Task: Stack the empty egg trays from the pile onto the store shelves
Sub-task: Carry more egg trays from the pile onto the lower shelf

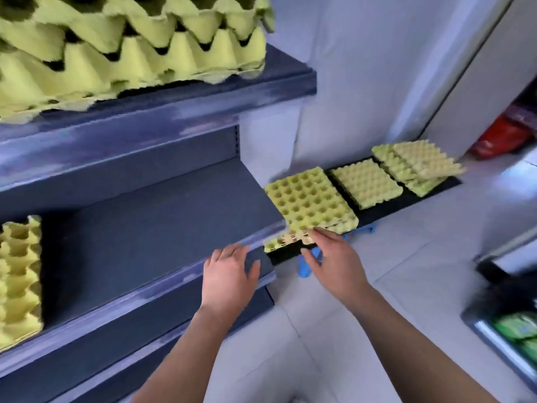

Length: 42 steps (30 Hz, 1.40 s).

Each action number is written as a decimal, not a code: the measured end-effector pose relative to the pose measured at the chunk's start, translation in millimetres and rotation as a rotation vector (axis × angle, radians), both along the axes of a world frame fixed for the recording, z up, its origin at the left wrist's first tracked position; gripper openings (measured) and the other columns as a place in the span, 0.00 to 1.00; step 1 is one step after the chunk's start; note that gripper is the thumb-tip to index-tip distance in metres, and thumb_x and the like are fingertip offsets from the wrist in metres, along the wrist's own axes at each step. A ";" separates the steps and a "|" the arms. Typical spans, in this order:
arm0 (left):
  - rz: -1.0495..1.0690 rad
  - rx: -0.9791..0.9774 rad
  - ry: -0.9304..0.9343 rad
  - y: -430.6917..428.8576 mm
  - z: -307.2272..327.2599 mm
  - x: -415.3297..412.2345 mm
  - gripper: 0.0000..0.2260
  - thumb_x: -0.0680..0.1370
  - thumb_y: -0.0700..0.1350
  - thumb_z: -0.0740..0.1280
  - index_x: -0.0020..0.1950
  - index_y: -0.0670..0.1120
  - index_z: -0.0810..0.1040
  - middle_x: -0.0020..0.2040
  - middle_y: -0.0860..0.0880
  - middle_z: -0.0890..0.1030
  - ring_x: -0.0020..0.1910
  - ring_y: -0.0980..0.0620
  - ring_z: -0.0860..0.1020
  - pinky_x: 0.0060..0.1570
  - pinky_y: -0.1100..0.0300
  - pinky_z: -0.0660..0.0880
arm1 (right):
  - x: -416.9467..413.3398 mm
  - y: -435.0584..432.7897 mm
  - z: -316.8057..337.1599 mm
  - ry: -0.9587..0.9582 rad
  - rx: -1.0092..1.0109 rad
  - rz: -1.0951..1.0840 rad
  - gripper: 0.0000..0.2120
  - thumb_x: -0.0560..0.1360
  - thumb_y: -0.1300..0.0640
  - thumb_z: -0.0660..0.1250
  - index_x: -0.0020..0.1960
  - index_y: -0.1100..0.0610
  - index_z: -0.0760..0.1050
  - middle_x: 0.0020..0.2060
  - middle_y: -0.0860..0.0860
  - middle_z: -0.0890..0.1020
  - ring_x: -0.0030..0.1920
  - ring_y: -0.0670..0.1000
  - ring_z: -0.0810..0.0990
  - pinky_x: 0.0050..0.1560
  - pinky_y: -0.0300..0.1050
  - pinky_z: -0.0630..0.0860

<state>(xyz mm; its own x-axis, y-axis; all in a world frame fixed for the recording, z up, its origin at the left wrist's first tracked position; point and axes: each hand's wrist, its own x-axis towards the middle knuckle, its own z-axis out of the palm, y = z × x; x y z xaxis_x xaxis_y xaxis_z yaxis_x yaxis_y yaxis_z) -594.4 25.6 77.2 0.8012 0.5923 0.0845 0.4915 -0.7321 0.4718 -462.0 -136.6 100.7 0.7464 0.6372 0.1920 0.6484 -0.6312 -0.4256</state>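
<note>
Head view: both hands, left [229, 271] and right [334, 257], grip wide, empty, near floor tray [311, 199], beside shelf [162, 216].

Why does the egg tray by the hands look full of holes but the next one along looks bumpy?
The nearest egg tray shows round hollows, while the middle egg tray shows pointed bumps, so it seems flipped over. The nearest egg tray looks greener; the middle egg tray looks paler. The right hand reaches the nearest one's edge; nothing touches the middle one. Both are empty and lie on the low black platform.
</note>
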 end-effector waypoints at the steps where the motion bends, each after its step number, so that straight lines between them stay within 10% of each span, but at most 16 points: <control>1: -0.016 -0.011 0.003 -13.9 -1.2 21.1 0.16 0.77 0.50 0.68 0.62 0.45 0.80 0.61 0.47 0.80 0.60 0.42 0.76 0.59 0.50 0.70 | 18.1 -16.2 -2.6 0.011 -0.019 -0.019 0.19 0.74 0.56 0.69 0.63 0.62 0.76 0.60 0.58 0.79 0.61 0.59 0.76 0.59 0.51 0.73; 30: -0.449 -0.092 0.149 -176.6 -12.4 630.9 0.20 0.80 0.53 0.62 0.70 0.46 0.73 0.66 0.48 0.76 0.64 0.47 0.73 0.61 0.54 0.69 | 539.5 -230.0 -29.3 0.171 -0.077 -0.583 0.24 0.78 0.48 0.64 0.71 0.55 0.69 0.68 0.51 0.73 0.68 0.51 0.69 0.65 0.42 0.64; 42: -0.329 -0.215 0.217 -302.0 -66.0 838.9 0.20 0.80 0.52 0.63 0.71 0.46 0.72 0.68 0.48 0.74 0.65 0.47 0.72 0.62 0.54 0.69 | 770.9 -352.7 -71.9 0.261 -0.154 -0.493 0.23 0.78 0.49 0.63 0.71 0.55 0.69 0.68 0.51 0.73 0.68 0.51 0.68 0.65 0.41 0.63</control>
<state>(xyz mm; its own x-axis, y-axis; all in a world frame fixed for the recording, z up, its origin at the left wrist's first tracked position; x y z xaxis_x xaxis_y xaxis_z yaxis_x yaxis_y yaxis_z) 244.5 -276.4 11.2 0.9354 0.2890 -0.2037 0.3536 -0.7624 0.5420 308.8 -489.3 28.8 0.9724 0.2079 -0.1058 0.1476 -0.8995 -0.4113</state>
